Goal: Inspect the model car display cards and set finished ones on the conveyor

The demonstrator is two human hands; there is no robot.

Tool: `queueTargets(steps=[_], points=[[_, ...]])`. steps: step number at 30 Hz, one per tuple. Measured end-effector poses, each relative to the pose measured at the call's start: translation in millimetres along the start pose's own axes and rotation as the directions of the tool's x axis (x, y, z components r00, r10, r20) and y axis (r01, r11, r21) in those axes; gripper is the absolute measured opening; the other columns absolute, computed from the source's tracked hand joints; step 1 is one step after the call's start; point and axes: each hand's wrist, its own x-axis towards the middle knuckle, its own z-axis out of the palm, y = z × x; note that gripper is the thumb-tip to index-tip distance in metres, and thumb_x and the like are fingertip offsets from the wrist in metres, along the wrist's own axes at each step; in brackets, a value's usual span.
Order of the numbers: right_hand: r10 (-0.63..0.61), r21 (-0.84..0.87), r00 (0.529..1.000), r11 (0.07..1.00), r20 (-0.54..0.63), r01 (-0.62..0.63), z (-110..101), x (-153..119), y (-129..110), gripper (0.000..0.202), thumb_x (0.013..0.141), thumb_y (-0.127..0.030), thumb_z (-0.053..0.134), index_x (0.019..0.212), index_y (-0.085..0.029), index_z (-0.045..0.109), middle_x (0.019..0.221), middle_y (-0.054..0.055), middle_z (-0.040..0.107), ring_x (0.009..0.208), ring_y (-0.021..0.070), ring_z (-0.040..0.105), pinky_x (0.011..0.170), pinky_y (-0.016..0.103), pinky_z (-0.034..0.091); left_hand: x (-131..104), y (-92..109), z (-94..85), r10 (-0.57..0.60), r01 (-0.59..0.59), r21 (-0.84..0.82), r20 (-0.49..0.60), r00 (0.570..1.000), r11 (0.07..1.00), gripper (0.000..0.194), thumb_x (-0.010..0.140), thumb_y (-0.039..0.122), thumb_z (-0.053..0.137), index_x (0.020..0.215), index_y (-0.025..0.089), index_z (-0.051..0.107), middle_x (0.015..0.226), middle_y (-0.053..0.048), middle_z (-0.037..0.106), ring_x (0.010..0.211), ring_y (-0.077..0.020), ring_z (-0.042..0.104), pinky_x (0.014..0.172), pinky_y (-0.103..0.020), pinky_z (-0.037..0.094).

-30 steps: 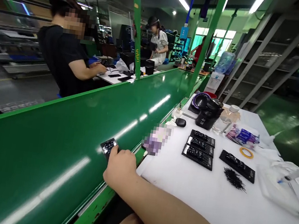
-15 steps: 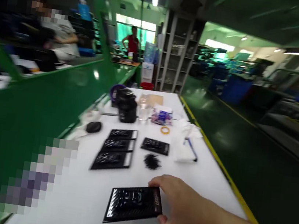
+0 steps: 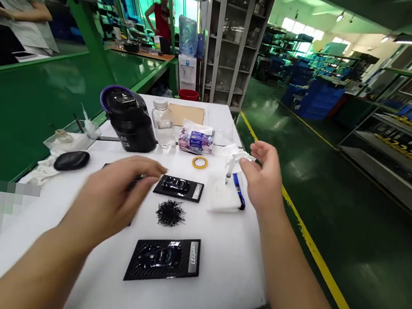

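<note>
A black display plate with a glossy black model car (image 3: 159, 256) and a silver name label lies flat on the white table, untouched. My left hand (image 3: 114, 195) is above the table, thumb and forefinger pinched; whatever thin thing may be between them is too small to make out. Just past its fingertips lies a second plate with a model car (image 3: 178, 186). Between the two plates is a loose pile of small black strips (image 3: 170, 213). My right hand (image 3: 263, 180) is raised with fingers curved and apart, holding nothing, near crumpled white tissue (image 3: 236, 158) and a blue cutter knife (image 3: 238, 190).
Farther back stand a black bag-like container (image 3: 130, 121), a clear bottle (image 3: 163, 128), a tissue pack (image 3: 196, 139) and a yellow tape roll (image 3: 200, 162). A black oval case (image 3: 70, 160) is at left. Co-workers stand beyond the green partition (image 3: 25, 98).
My right hand has let go of the near plate, which now lies on the table, and has moved forward and up. My left hand has come into view, covering the plates at left.
</note>
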Motion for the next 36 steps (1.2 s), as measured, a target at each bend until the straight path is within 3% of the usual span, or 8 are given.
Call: queueTargets(steps=[6, 14, 18, 21, 23, 27, 31, 36], points=[[0.0, -0.079, 0.982, 0.997, 0.191, 0.015, 38, -6, 41, 0.056, 0.085, -0.019, 0.059, 0.14, -0.027, 0.051, 0.114, 0.008, 0.069, 0.106, 0.0275, 0.065, 0.09, 0.046, 0.054, -4, -28, 34.4, -0.113, 0.112, 0.008, 0.067, 0.991, 0.994, 0.009, 0.096, 0.024, 0.054, 0.095, 0.022, 0.062, 0.096, -0.001, 0.072, 0.09, -0.0169, 0.069, 0.083, -0.03, 0.054], [-0.074, 0.014, 0.99, 0.997, -0.117, 0.076, 28, -6, 42, 0.034, 0.1, -0.036, 0.047, 0.13, -0.02, 0.052, 0.114, 0.01, 0.066, 0.095, 0.0212, 0.068, 0.084, 0.037, 0.055, -6, -19, 34.6, -0.169, 0.177, -0.033, 0.168, 0.971, 0.984, 0.01, 0.096, 0.025, 0.055, 0.092, 0.021, 0.064, 0.091, 0.0, 0.072, 0.082, -0.0144, 0.066, 0.069, -0.026, 0.051], [0.058, -0.061, 0.985, 0.997, 0.164, -0.049, 23, -6, 49, 0.028, 0.087, -0.033, 0.066, 0.113, -0.023, 0.064, 0.087, 0.004, 0.067, 0.074, 0.0222, 0.066, 0.074, 0.04, 0.054, -7, -14, 37.7, -0.143, 0.163, -0.102, 0.182, 0.973, 0.981, 0.009, 0.095, 0.023, 0.055, 0.09, 0.02, 0.062, 0.089, 0.0, 0.07, 0.081, -0.0135, 0.065, 0.074, -0.026, 0.05], [0.056, 0.196, 0.998, 0.979, 0.028, -0.06, 18, -9, 25, 0.027, 0.087, -0.031, 0.063, 0.113, -0.027, 0.059, 0.086, 0.001, 0.062, 0.076, 0.0195, 0.063, 0.078, 0.039, 0.053, -8, -12, 38.9, -0.142, 0.17, -0.143, 0.189, 0.972, 0.975, 0.01, 0.096, 0.023, 0.054, 0.09, 0.019, 0.061, 0.088, 0.0, 0.069, 0.081, -0.0134, 0.063, 0.074, -0.026, 0.049], [0.08, 0.537, 0.995, 0.843, -0.052, -0.04, 15, -19, -5, 0.027, 0.085, -0.028, 0.063, 0.111, -0.029, 0.057, 0.081, -0.002, 0.053, 0.074, 0.0164, 0.056, 0.079, 0.036, 0.052, -8, -11, 40.0, -0.131, 0.165, -0.162, 0.203, 0.97, 0.973, 0.011, 0.097, 0.023, 0.053, 0.089, 0.019, 0.06, 0.087, 0.0, 0.067, 0.079, -0.0131, 0.062, 0.073, -0.026, 0.048], [0.091, 0.754, 0.908, 0.527, 0.409, -0.392, 19, -59, -52, 0.027, 0.082, -0.045, 0.066, 0.099, -0.025, 0.062, 0.07, -0.002, 0.038, 0.061, 0.016, 0.04, 0.063, 0.033, 0.044, -9, -9, 42.7, -0.133, 0.167, -0.181, 0.188, 0.973, 0.969, 0.014, 0.097, 0.022, 0.05, 0.087, 0.018, 0.058, 0.081, 0.0, 0.064, 0.074, -0.0125, 0.058, 0.07, -0.026, 0.046], [-0.062, 0.784, 0.833, 0.383, 0.55, -0.489, 35, -96, -43, 0.063, 0.087, -0.078, 0.049, 0.061, -0.021, 0.039, 0.056, -0.004, 0.031, 0.05, 0.0131, 0.029, 0.054, 0.03, 0.03, -8, -12, 45.0, -0.171, 0.201, -0.188, 0.163, 0.972, 0.961, 0.015, 0.096, 0.024, 0.052, 0.085, 0.018, 0.06, 0.079, 0.0, 0.066, 0.072, -0.0126, 0.059, 0.07, -0.026, 0.047], [-0.051, 0.761, 0.774, 0.234, 0.631, -0.605, 42, -101, -22, 0.072, 0.088, -0.085, 0.032, 0.054, -0.022, 0.029, 0.046, -0.005, 0.02, 0.042, 0.012, 0.02, 0.046, 0.03, 0.024, -8, -15, 45.5, -0.238, 0.251, -0.148, 0.099, 0.966, 0.957, 0.013, 0.092, 0.025, 0.058, 0.085, 0.019, 0.067, 0.081, -0.001, 0.072, 0.073, -0.0141, 0.064, 0.071, -0.026, 0.05]])
